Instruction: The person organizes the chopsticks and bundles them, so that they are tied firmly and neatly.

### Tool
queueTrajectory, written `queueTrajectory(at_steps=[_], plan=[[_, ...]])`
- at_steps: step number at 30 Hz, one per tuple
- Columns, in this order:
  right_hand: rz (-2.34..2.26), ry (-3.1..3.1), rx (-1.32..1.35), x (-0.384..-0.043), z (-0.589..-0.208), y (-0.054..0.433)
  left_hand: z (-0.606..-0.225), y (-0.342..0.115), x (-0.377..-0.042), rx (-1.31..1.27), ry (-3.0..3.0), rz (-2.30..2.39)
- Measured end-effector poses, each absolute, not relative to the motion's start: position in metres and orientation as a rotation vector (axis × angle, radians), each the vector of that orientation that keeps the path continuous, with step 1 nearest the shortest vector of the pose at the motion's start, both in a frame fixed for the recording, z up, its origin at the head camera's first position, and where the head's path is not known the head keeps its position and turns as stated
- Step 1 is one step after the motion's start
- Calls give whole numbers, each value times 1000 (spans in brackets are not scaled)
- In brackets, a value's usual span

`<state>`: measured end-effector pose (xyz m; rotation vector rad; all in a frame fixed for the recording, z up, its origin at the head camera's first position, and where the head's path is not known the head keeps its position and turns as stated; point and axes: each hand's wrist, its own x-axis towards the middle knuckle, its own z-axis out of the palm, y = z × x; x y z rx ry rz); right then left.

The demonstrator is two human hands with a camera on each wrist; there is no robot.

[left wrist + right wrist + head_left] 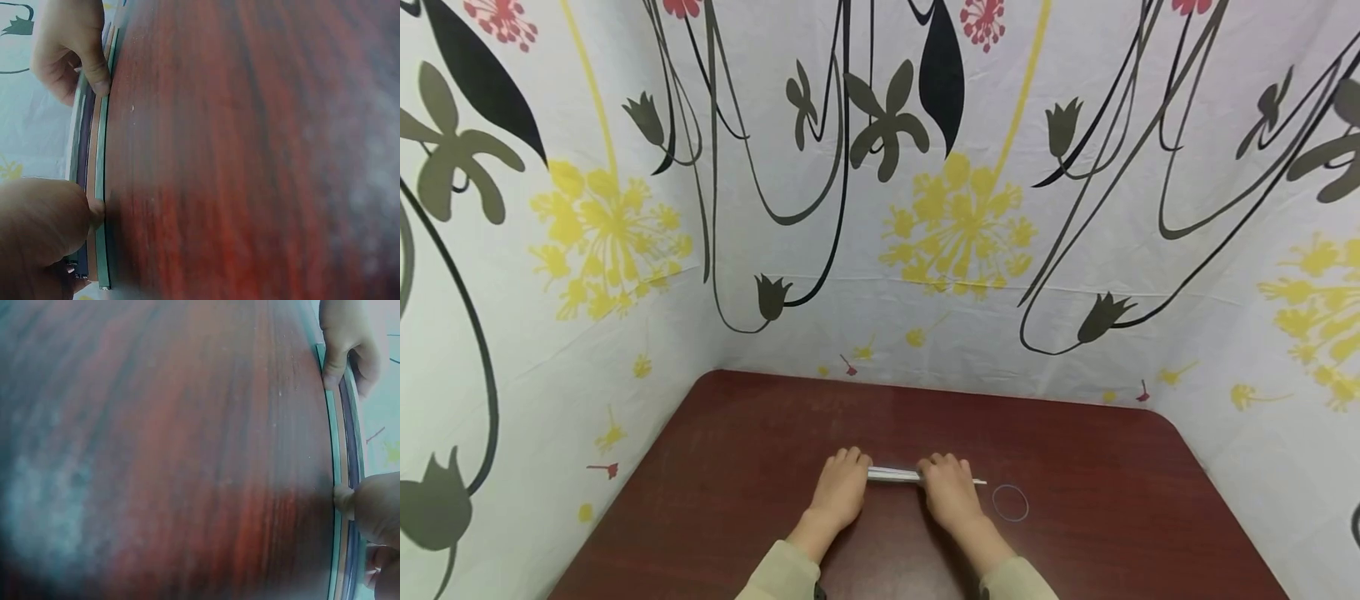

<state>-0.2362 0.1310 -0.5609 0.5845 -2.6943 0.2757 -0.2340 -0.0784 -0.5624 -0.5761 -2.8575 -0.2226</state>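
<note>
— Cloth backdrop first: white, behind and to both sides, printed with yellow flower heads, grey-green leaves, dark stems. Next size down?

— Tabletop, dark red-brown, wood grain, rounded far corners. Person's pale sleeves come in from the lower edge of the head view.

— And the hands?

— Both grasping. Left hand round a bundle of strips near its left end, right hand round it towards the right end. Thumbs on the near side, fingers curled over the far side.

— Position of the bundle?

— Crosswise at mid-table in front of the person; a stretch shows between the hands, thin tips poke out past the right one. Resting or slightly raised, cannot tell. From the near side, left wrist view: green strip, tan strip, dark strip, pale strip.

— Smallest item?

— Thin loop, roughly round, on the tabletop just right of the right hand.
</note>
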Motion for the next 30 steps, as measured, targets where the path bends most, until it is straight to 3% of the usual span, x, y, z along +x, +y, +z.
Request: queueTrajectory(at_steps=[30], plan=[[170,-2715,665,-231,-562,127,-566,-70,-233,-529,-2870,-18]])
